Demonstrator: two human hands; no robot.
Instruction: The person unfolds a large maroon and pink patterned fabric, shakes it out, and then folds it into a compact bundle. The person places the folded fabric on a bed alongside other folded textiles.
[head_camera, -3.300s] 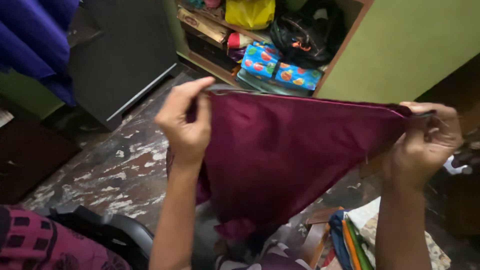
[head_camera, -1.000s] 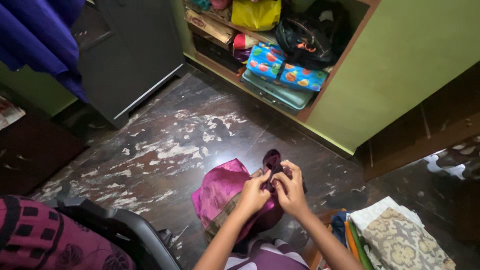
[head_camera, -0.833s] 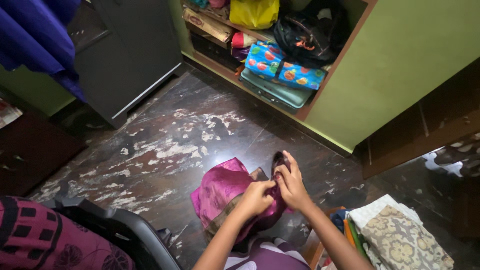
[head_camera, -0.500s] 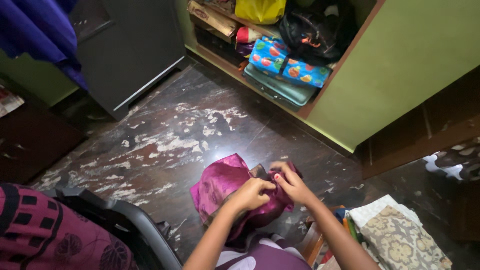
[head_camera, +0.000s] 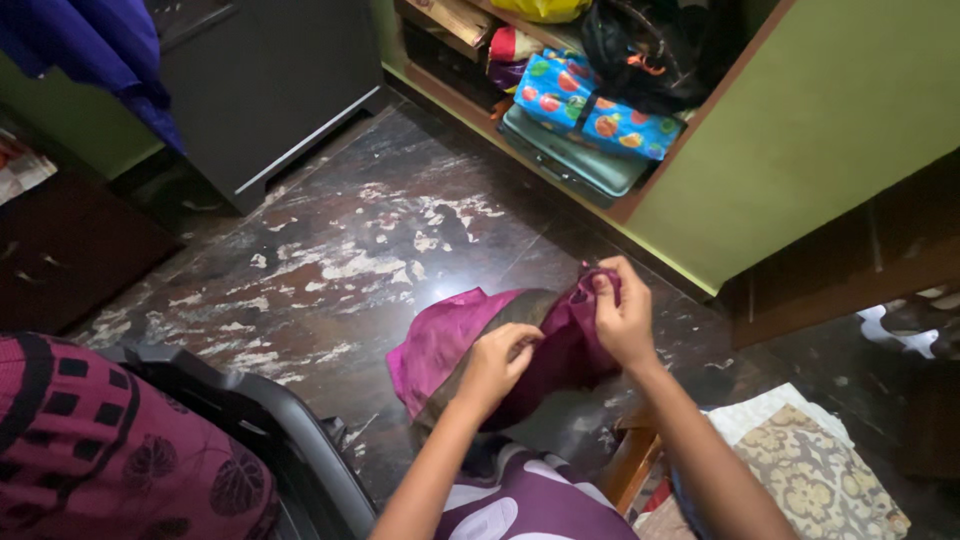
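Head view: left hand and right hand pinch the magenta cloth (bunched up).

Flat tan printed carton on top shelf

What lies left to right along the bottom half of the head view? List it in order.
Checked maroon cloth → black chair edge → magenta garment → left hand → right hand → patterned folded fabric stack.

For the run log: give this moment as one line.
left hand: grips cloth | right hand: pinches cloth edge, raised | cloth: magenta, bunched over lap | stack: at right
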